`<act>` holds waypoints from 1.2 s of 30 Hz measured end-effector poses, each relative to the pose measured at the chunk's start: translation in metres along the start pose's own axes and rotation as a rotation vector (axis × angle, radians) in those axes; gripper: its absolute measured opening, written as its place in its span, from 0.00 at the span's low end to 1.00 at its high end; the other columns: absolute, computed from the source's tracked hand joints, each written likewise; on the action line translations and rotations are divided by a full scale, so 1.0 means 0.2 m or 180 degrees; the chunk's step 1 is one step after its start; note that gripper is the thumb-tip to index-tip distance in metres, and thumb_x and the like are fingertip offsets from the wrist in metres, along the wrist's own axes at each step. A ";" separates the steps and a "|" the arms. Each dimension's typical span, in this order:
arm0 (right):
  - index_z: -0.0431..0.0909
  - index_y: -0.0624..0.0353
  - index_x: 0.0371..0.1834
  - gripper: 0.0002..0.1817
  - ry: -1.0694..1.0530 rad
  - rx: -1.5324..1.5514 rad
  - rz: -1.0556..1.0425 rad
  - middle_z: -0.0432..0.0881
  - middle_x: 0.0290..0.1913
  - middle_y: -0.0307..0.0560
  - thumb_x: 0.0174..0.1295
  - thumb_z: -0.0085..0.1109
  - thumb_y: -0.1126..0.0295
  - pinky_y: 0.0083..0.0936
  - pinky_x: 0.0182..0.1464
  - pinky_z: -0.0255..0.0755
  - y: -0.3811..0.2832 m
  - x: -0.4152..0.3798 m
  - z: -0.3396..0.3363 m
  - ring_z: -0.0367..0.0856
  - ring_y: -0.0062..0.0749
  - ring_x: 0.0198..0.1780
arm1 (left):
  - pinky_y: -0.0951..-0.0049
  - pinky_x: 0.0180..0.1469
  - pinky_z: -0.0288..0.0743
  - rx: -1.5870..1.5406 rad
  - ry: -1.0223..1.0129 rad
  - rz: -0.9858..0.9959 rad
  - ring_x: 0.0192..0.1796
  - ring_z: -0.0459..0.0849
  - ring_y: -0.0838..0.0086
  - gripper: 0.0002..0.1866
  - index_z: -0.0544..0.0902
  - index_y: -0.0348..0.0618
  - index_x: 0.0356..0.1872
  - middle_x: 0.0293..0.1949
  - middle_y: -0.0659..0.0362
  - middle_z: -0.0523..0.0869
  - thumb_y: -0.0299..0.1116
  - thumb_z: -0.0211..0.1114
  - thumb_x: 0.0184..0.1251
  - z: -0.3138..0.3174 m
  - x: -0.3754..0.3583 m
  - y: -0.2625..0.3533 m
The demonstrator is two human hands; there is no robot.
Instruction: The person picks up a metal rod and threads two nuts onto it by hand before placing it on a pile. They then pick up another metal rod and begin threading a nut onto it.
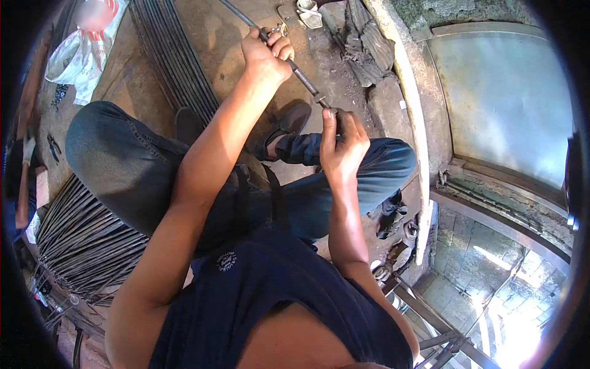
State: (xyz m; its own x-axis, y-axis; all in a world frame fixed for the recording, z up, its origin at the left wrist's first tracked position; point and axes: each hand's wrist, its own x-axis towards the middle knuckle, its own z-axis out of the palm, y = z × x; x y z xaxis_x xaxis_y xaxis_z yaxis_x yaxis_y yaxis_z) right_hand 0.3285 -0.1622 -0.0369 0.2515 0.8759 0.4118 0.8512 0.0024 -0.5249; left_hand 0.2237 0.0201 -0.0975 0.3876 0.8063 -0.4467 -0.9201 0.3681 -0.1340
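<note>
A long dark metal rod (241, 12) slants down from the top of the view, with a ridged, thread-like stretch near its lower end. My left hand (267, 54) is closed around it, thumb and fingers wrapped over the bar. Lower down, a small nut-like collar (319, 97) sits on the rod. My right hand (344, 144) pinches the rod's lower end between thumb and fingers, just below that collar. Those fingertips partly cover the end, so its exact shape is hidden. Both hands are above my crossed legs (369, 166).
Long dark rods (175, 55) lie at the upper left, and another bundle (92, 240) lies beside my left knee. Pliers (54, 147) and a white sack (83, 58) are at the far left. A pale pole (413, 111) runs along my right, beside a metal-framed panel (501, 98).
</note>
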 end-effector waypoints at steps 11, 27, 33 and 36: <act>0.78 0.65 0.38 0.11 -0.0500 0.0065 0.0755 0.80 0.30 0.48 0.56 0.69 0.74 0.28 0.32 0.74 0.02 -0.02 -0.03 0.81 0.34 0.26 | 0.77 0.16 0.45 0.0080 0.0265 -0.0068 0.14 0.54 0.80 0.20 0.65 0.51 0.28 0.15 0.68 0.63 0.52 0.43 0.77 0.00 0.02 -0.01; 0.79 0.67 0.37 0.10 -0.0033 0.0553 0.0627 0.83 0.26 0.51 0.59 0.68 0.73 0.27 0.33 0.76 0.00 -0.01 0.02 0.82 0.36 0.24 | 0.78 0.16 0.47 0.0196 0.0298 0.0120 0.14 0.55 0.80 0.17 0.67 0.47 0.29 0.16 0.66 0.63 0.45 0.44 0.77 0.00 0.01 -0.02; 0.74 0.70 0.30 0.16 -0.0409 -0.0071 0.0773 0.77 0.24 0.69 0.69 0.57 0.65 0.46 0.28 0.69 -0.05 0.00 0.01 0.78 0.67 0.28 | 0.77 0.16 0.46 0.0349 0.0445 0.0170 0.14 0.55 0.80 0.18 0.67 0.47 0.29 0.16 0.67 0.63 0.47 0.44 0.78 -0.01 0.01 -0.04; 0.72 0.69 0.29 0.16 -0.0511 -0.0331 0.0375 0.77 0.26 0.72 0.69 0.56 0.65 0.49 0.29 0.68 0.04 -0.01 0.03 0.77 0.70 0.28 | 0.77 0.16 0.46 0.0365 0.0470 0.0176 0.14 0.54 0.80 0.19 0.66 0.48 0.29 0.16 0.67 0.63 0.48 0.43 0.78 -0.03 0.02 -0.05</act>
State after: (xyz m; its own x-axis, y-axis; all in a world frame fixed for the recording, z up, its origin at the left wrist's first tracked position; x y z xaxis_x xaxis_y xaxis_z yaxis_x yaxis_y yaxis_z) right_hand 0.3316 -0.1605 -0.0469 0.2824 0.9328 0.2240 0.8653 -0.1469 -0.4793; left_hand 0.2332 0.0167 -0.1025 0.3163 0.7532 -0.5768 -0.9240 0.3823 -0.0076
